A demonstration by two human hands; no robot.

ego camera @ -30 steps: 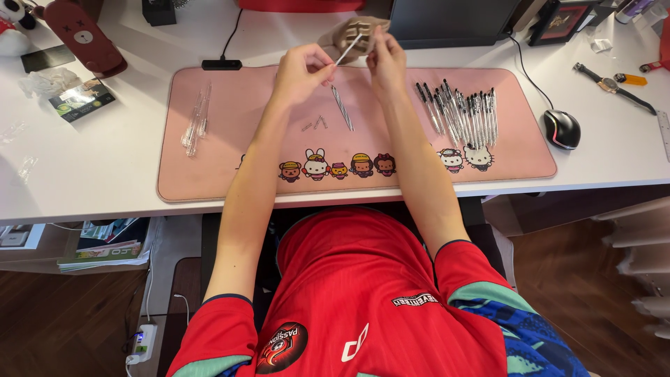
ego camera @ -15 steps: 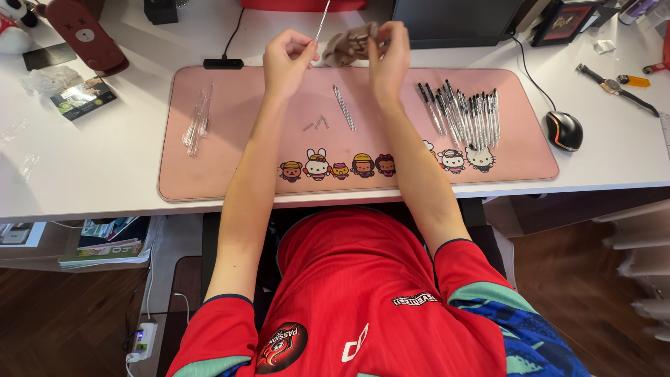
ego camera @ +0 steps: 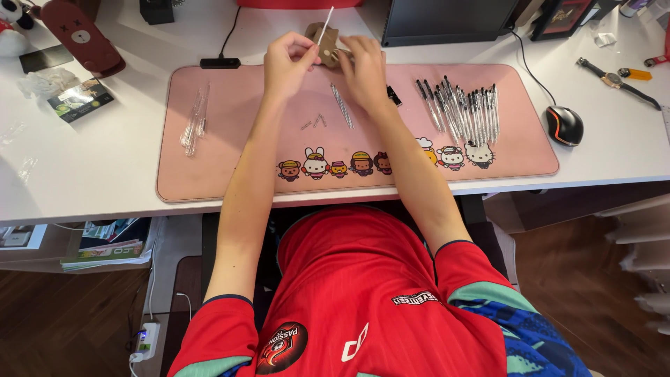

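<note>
At the far edge of the pink desk mat (ego camera: 209, 167), I see both hands raised close together. Left hand (ego camera: 287, 61) pinches one thin white refill tube (ego camera: 326, 17), which sticks up and away, straight and slim. Right hand (ego camera: 364, 64) is curled, fingers closed by a small tan cardboard-like box (ego camera: 322, 35); cannot tell if it truly grips it. Under the hands, on the mat: one loose bundle of striped thin tubes (ego camera: 343, 106), maybe three, and about three tiny metal springs or tips (ego camera: 314, 123), too small to tell. Left side of mat: roughly three clear plastic pen barrels (ego camera: 195, 127), glossy, see-through. Right side: a row of about a dozen assembled pens (ego camera: 462, 112), clear bodies with black ends, lying side by side. Mat is smooth, rounded corners, seven cartoon figures printed along its near edge. Beyond it, right: one black mouse (ego camera: 564, 125), one wristwatch (ego camera: 614, 79). White tabletop (ego camera: 84, 174), flat, matte.
</note>
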